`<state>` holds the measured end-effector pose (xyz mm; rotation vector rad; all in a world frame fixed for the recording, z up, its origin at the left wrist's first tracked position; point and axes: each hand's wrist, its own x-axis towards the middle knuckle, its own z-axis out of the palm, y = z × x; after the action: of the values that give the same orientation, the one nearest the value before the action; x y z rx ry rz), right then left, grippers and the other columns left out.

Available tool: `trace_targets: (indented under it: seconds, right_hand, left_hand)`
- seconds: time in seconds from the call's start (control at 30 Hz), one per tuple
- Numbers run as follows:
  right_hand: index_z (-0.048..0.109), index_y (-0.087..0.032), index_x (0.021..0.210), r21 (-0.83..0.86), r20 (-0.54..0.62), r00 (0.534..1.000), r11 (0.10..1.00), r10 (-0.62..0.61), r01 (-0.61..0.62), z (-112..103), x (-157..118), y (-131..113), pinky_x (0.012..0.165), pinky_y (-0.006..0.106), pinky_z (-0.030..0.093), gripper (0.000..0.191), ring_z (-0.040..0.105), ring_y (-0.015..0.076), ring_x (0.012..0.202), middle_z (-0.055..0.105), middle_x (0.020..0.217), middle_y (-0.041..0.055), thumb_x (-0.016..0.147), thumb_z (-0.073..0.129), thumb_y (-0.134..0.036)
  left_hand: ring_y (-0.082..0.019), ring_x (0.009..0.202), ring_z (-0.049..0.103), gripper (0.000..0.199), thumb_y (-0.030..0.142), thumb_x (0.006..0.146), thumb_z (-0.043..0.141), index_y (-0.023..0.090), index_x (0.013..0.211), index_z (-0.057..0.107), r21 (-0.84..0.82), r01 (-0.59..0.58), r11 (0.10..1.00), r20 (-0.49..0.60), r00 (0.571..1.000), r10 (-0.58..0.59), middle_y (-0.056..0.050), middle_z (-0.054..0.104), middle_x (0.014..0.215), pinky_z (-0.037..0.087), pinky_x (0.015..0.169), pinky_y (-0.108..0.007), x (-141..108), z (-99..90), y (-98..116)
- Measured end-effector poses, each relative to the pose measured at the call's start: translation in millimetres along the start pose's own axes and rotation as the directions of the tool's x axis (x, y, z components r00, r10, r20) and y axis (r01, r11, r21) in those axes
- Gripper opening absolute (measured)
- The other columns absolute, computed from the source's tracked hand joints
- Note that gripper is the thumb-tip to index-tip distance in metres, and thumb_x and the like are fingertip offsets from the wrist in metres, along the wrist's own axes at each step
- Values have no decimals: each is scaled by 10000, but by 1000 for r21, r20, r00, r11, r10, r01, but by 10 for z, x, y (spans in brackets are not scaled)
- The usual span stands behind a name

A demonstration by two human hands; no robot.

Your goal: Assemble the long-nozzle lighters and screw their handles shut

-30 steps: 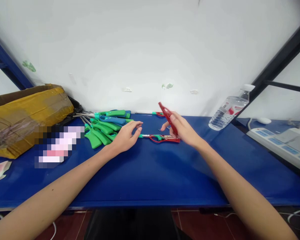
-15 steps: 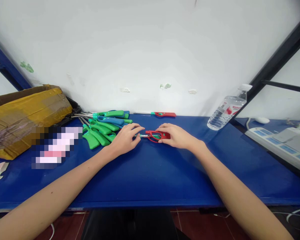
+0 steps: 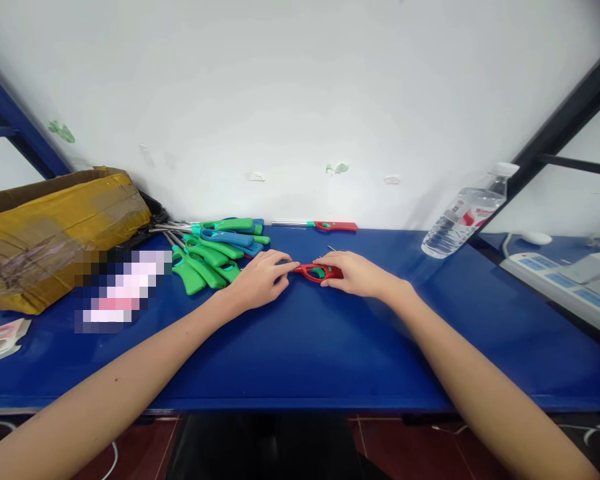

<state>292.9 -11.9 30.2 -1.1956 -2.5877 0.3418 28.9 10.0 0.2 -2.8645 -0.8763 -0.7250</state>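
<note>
Both my hands are at a red long-nosed lighter (image 3: 309, 270) low over the middle of the blue table. Its red body shows an open trigger loop with a teal-green part inside. My right hand (image 3: 357, 273) is closed around the handle end, hiding much of it. My left hand (image 3: 266, 279) has its fingers curled at the front tip, with the index fingertip against the red plastic; no metal tube shows there. A thin metallic piece (image 3: 333, 249) peeks out behind my right fingers. Behind them a second red lighter (image 3: 336, 227) lies along the wall, its metal tube pointing left.
Several green and blue lighters (image 3: 215, 250) lie piled left of my left hand. Beyond them is a taped cardboard box (image 3: 65, 243). A water bottle (image 3: 463, 217) leans at the right, near a white power strip (image 3: 570, 287). A printed card (image 3: 3, 341) lies at the left edge.
The metal tube and teal part seen between my hands are no longer exposed at the front. My left fingers have come closer to the lighter's tip. The view has shifted slightly.
</note>
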Motion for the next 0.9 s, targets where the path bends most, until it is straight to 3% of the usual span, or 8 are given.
trace_targets:
  seconds: [0.27,0.47,0.63,0.9]
  right_hand:
    - [637,-219,1267,25,20,1000,1000,3,-3,4,-3,-15,874,409,489,399,640,268,991,694,1120,115,903,614,-380]
    - [584,-227,1348,42,-7,1000,999,-9,10,27,-8,-1,954,442,462,449,625,276,1073,679,1190,116,913,596,-339]
    - [623,-242,1300,48,-4,1000,999,-22,22,17,-5,-14,876,420,483,403,630,270,1010,697,1133,106,920,580,-367]
    - [650,-246,1275,77,-1,998,995,-61,61,12,6,-29,898,431,490,356,637,255,1006,689,1175,103,950,536,-335]
  left_hand:
    - [-268,1102,583,408,153,922,436,162,1275,641,9,1,1000,30,1000,-1,-128,644,1211,475,976,-437,6,-9,16]
    - [-276,1093,587,393,172,927,435,180,1253,654,-26,8,1000,37,999,-7,-127,651,1191,476,967,-455,2,-8,15]
    - [-265,1075,593,377,186,935,433,190,1236,660,-8,12,1000,52,999,-12,-114,657,1174,476,956,-436,4,-5,18]
    - [-276,1064,600,378,197,941,428,174,1229,671,-67,32,997,65,998,-28,-132,655,1175,488,952,-453,1,-15,29]
